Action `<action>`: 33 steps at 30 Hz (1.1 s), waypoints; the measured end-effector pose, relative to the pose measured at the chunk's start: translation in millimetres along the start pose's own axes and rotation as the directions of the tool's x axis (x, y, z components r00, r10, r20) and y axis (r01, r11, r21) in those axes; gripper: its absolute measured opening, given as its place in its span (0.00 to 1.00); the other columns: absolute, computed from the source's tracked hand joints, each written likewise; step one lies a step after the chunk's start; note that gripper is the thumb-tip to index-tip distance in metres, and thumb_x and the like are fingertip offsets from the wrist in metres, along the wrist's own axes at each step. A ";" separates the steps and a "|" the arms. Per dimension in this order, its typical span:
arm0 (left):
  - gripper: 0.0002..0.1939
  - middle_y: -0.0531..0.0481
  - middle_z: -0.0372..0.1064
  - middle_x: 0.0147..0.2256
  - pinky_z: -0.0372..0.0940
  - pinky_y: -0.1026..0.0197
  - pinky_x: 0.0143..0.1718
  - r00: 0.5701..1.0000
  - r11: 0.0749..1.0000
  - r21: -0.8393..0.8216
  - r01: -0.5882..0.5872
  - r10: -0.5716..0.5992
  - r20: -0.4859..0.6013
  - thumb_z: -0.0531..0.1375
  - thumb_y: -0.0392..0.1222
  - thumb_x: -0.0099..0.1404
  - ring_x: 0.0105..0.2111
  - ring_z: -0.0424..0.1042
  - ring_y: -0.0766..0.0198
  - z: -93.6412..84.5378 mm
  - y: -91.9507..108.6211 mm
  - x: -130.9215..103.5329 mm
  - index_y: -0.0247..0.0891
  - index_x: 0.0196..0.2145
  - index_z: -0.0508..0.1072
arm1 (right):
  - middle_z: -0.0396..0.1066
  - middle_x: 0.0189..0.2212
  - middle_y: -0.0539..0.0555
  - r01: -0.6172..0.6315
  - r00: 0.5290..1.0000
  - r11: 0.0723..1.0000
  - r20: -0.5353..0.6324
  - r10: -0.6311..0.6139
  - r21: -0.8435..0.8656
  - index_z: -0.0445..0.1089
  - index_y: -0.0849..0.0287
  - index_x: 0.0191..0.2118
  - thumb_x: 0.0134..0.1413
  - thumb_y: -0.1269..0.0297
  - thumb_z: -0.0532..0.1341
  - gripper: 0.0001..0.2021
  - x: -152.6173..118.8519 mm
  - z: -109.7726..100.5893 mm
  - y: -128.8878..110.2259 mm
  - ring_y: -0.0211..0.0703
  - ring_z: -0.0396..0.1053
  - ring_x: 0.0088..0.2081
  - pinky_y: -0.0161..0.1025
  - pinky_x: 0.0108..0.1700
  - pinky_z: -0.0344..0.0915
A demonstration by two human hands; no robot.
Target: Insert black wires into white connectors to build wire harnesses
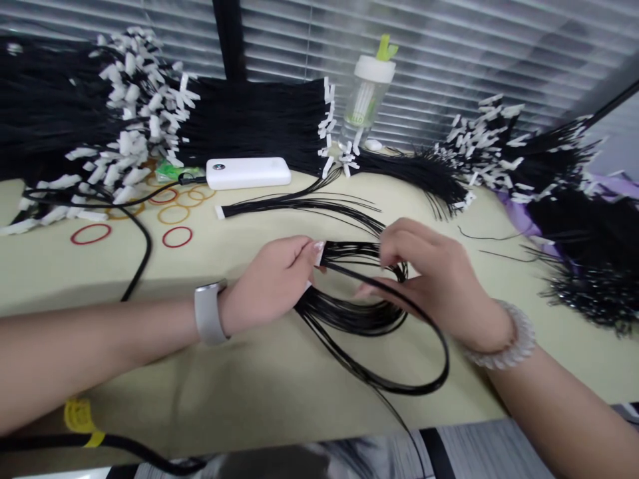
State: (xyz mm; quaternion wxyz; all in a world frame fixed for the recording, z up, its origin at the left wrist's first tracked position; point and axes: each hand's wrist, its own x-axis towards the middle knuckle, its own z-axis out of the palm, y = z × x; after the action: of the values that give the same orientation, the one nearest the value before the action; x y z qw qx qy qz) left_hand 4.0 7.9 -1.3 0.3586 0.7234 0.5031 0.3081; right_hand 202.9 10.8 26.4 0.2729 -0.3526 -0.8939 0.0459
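A looped bundle of thin black wires (359,322) lies between my two hands, just over the table. My left hand (279,279), with a grey watch band at the wrist, is closed on the bundle's end, where a white connector (319,253) shows at the fingertips. On the other side, my right hand (429,273) curls its fingers around the loop; its fingertips are partly hidden and a little blurred. One strand of the bundle swings out in a wide loop below the right hand. Behind them lies another wire bundle (279,207) with a white connector at its left end.
Large piles of black wires (259,120) with white connectors line the back, with another heap (589,246) at right. A white power bank (248,173), a clear bottle (368,96) and several rubber bands (178,237) are on the table (239,392). A black cable (142,256) crosses the left side.
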 end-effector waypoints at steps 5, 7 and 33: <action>0.21 0.55 0.58 0.17 0.52 0.68 0.20 0.980 0.993 -0.103 0.065 -0.083 -0.179 0.43 0.51 0.63 0.17 0.56 0.71 -1.3 -4.7 2.7 0.36 0.20 0.61 | 0.55 0.16 0.47 -0.104 0.943 0.984 0.329 0.051 0.145 0.59 0.61 0.18 0.48 0.61 0.59 0.14 -7.1 -12.3 -12.8 0.29 0.52 0.19 0.31 0.21 0.50; 0.21 0.56 0.55 0.16 0.52 0.68 0.19 0.971 0.988 -0.130 0.086 -0.112 -0.209 0.43 0.51 0.63 0.16 0.55 0.71 -1.7 -6.2 3.5 0.36 0.20 0.61 | 0.59 0.17 0.46 -0.168 0.831 0.959 0.557 0.014 0.227 0.63 0.60 0.21 0.48 0.60 0.58 0.12 -8.8 -7.1 -23.0 0.29 0.56 0.21 0.29 0.22 0.53; 0.21 0.56 0.56 0.16 0.52 0.67 0.21 0.992 1.000 -0.023 0.009 -0.011 -0.125 0.42 0.48 0.64 0.18 0.56 0.70 0.4 0.9 -3.0 0.36 0.20 0.60 | 0.68 0.22 0.48 -0.289 0.833 0.833 -0.304 0.462 0.472 0.65 0.56 0.39 0.48 0.69 0.58 0.09 1.6 -15.4 10.8 0.28 0.59 0.16 0.29 0.17 0.54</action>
State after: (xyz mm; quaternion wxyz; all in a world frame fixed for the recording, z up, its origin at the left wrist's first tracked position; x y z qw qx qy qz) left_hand 3.9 4.7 -1.0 0.3358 0.6961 0.5248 0.3568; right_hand 216.5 18.2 37.2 0.5047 -0.4617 -0.6984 0.2106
